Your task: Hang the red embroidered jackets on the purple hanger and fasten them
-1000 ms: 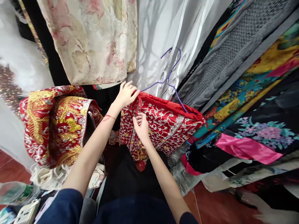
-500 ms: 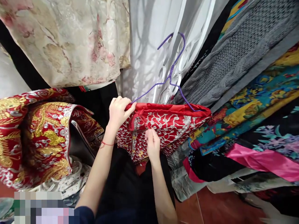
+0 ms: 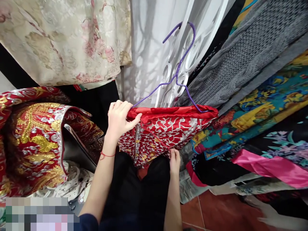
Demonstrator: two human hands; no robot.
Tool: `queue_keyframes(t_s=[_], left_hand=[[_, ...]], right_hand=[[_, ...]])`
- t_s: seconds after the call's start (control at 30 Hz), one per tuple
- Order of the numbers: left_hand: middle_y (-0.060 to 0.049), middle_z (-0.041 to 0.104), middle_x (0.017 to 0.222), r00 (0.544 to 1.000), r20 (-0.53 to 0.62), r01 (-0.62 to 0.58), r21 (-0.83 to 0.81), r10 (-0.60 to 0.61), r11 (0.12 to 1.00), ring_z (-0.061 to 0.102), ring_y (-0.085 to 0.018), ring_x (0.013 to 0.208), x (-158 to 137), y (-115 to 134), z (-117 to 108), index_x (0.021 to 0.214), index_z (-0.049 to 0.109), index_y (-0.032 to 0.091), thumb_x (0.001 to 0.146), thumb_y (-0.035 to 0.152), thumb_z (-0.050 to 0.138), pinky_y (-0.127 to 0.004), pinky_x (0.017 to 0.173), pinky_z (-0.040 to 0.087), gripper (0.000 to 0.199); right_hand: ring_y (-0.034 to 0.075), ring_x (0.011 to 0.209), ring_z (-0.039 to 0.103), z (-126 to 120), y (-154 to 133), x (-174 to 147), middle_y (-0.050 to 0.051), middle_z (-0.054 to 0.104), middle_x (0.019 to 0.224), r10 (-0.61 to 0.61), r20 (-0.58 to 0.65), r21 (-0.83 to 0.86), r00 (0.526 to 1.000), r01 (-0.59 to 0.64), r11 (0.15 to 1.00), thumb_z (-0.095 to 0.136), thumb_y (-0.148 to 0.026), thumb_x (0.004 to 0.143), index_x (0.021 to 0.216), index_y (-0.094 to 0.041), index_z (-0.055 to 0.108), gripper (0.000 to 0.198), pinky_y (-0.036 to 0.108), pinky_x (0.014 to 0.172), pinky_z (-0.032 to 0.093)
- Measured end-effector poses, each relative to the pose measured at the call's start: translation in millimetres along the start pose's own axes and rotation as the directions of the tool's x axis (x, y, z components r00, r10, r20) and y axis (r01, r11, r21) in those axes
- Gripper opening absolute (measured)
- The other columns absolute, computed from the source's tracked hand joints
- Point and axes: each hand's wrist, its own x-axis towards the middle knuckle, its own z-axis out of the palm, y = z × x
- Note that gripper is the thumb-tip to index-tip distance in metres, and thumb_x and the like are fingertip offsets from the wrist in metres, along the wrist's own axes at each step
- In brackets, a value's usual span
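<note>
A red garment (image 3: 178, 131) with silver and gold embroidery and a plain red waistband hangs over the bottom of a purple wire hanger (image 3: 179, 67). My left hand (image 3: 120, 120) grips the waistband's left corner, its thumb lying on the front; part of the hanger's left end is hidden there. A thin red drawstring (image 3: 157, 138) runs taut from near my left thumb, slanting down across the embroidery. Its lower end is pinched in my right hand (image 3: 175, 161), at the garment's lower right edge. The hanger's hook overlaps a white metal scrollwork frame.
At left lies another red garment (image 3: 40, 141) with gold embroidery, near a dark bag-like thing (image 3: 77, 149). Cream floral cloth (image 3: 72, 41) hangs above. To the right hang a grey knit (image 3: 260, 51), floral fabrics and a pink sash (image 3: 269, 166). Red tiles (image 3: 216, 211) show below.
My right hand has moved right and down, drawing the red drawstring out longer and straighter. My left hand keeps its grip at the waistband corner. The view has shifted slightly.
</note>
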Motion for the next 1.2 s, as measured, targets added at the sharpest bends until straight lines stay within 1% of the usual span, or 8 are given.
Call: queue_keyframes(t_s=[0.17,0.27,0.4,0.53,0.73,0.93,1.03,1.2], left_hand=[[-0.008,0.065,0.09,0.995,0.092,-0.03,-0.044,0.034,0.999,0.055,-0.029,0.091,-3,-2,-11,0.099,0.059,0.021,0.08,0.037,0.056,-0.045,0.085,0.04,0.024],[-0.01,0.065,0.099,0.981,0.178,-0.061,-0.084,0.075,0.995,0.054,-0.031,0.097,-4,-5,-19,0.109,0.058,0.02,0.071,0.032,0.055,-0.047,0.089,0.041,0.04],[-0.011,0.065,0.103,0.962,0.252,-0.076,-0.109,0.102,0.991,0.054,-0.032,0.097,-5,-7,-28,0.114,0.057,0.019,0.068,0.029,0.052,-0.048,0.089,0.041,0.047],[-0.012,0.065,0.102,0.959,0.257,-0.091,-0.109,0.116,0.99,0.054,-0.031,0.097,-6,-6,-34,0.113,0.056,0.017,0.07,0.024,0.049,-0.047,0.089,0.042,0.045],[-0.013,0.064,0.106,0.948,0.292,-0.101,-0.098,0.126,0.99,0.054,-0.033,0.105,-9,-6,-33,0.121,0.055,0.016,0.07,0.01,0.045,-0.048,0.09,0.042,0.052],[-0.011,0.066,0.102,0.965,0.257,-0.036,-0.096,0.059,0.995,0.055,-0.031,0.104,-8,-6,-23,0.118,0.057,0.022,0.069,0.001,0.043,-0.046,0.087,0.041,0.055],[-0.009,0.066,0.1,0.971,0.234,-0.017,-0.105,0.041,0.994,0.055,-0.032,0.103,-8,-3,-22,0.113,0.058,0.022,0.069,0.007,0.049,-0.045,0.087,0.04,0.047],[-0.007,0.066,0.096,0.986,0.169,-0.001,-0.093,0.016,0.996,0.055,-0.029,0.094,-10,4,-23,0.104,0.058,0.022,0.082,0.036,0.062,-0.044,0.087,0.04,0.026]], right_hand=[[0.019,0.085,0.057,30,-55,-34,0.005,0.063,0.09,-0.343,-0.04,-0.184,0.938,0.331,0.926,0.064,-0.052,0.085,0.089,-0.02,0.063,0.033,0.034,0.083,0.045],[0.016,0.078,0.058,58,-109,-56,0.003,0.064,0.083,-0.431,0.19,-0.042,0.882,0.446,0.894,0.059,-0.043,0.091,0.087,-0.021,0.063,0.023,0.032,0.078,0.046],[0.01,0.058,0.048,100,-162,-76,-0.004,0.055,0.066,-0.215,0.59,0.29,0.778,0.044,0.956,0.072,-0.042,0.081,0.087,-0.021,0.059,0.025,0.025,0.057,0.038],[0.007,0.05,0.031,116,-175,-82,-0.007,0.04,0.061,-0.074,0.777,0.401,0.625,-0.4,0.824,0.075,-0.046,0.073,0.075,-0.022,0.053,0.032,0.023,0.045,0.023],[0.008,0.046,0.026,69,-122,-68,-0.007,0.024,0.048,-0.002,0.651,0.433,0.759,-0.369,0.822,0.061,-0.06,0.084,0.049,-0.024,0.025,0.061,0.025,0.043,0.025],[0.006,0.043,0.026,13,-56,-28,-0.009,0.026,0.042,0.215,0.255,0.152,0.943,-0.259,0.954,0.077,-0.067,0.059,0.045,-0.024,0.027,0.067,0.023,0.041,0.018],[0.006,0.043,0.027,1,-49,-17,-0.008,0.03,0.042,0.185,0.139,0.068,0.973,-0.196,0.978,0.076,-0.07,0.058,0.042,-0.024,0.029,0.068,0.024,0.043,0.019],[0.007,0.048,0.032,25,-72,-36,-0.008,0.037,0.049,-0.056,0.329,-0.003,0.943,0.06,0.998,0.073,-0.064,0.072,0.053,-0.022,0.043,0.055,0.024,0.048,0.028]])
